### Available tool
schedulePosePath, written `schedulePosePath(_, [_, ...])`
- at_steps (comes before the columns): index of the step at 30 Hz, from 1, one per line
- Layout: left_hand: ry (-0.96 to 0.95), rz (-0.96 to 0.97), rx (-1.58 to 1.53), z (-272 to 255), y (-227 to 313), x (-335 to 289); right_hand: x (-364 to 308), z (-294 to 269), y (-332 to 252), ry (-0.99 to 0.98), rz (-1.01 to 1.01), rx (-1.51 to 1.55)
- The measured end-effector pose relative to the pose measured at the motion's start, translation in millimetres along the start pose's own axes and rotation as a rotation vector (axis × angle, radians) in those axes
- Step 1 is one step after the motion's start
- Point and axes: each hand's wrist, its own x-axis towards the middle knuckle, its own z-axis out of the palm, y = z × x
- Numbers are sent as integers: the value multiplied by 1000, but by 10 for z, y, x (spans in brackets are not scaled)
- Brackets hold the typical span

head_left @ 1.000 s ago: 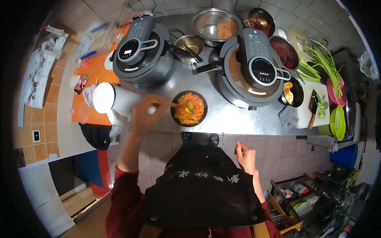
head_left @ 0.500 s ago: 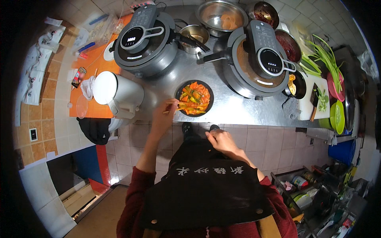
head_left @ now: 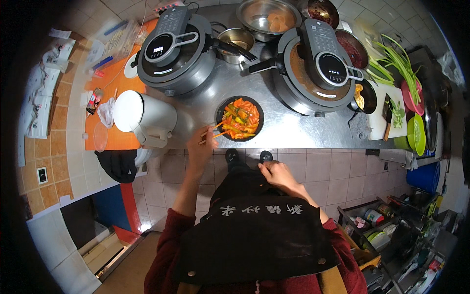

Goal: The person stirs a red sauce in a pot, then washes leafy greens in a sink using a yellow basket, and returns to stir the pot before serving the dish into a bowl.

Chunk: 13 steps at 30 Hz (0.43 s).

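Note:
My left hand (head_left: 207, 140) is closed around a pair of wooden chopsticks (head_left: 219, 128). Their tips reach into a round black bowl (head_left: 262, 121) near the counter's front edge. Inside the bowl lies food in red-orange sauce (head_left: 243, 115), with slices, green pieces and pale chunks. My right hand (head_left: 278, 175) hangs in front of my black apron (head_left: 264, 230), away from the counter, its fingers curled in and nothing visible in them.
Two grey cooking machines (head_left: 169, 78) stand on the steel counter (head_left: 205, 105). Left of the bowl is a white lidded pitcher (head_left: 152, 115). Metal bowls (head_left: 268, 19) line the back. At right, a knife (head_left: 388, 117) and chopped greens lie on a white cutting board (head_left: 379, 128).
My left hand has drawn slightly down and left, and the chopsticks now show more clearly against the food. My right hand has shifted slightly right. The whole view has moved a little.

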Motion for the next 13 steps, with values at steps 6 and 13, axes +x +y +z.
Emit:
schedulePosePath(6, [58,18,-39,79,120,13,-34,42,39,35,31,11])
schedulePosePath(13, [45,10,-72,-174,353,-103,-51,38,50,42,9,24])
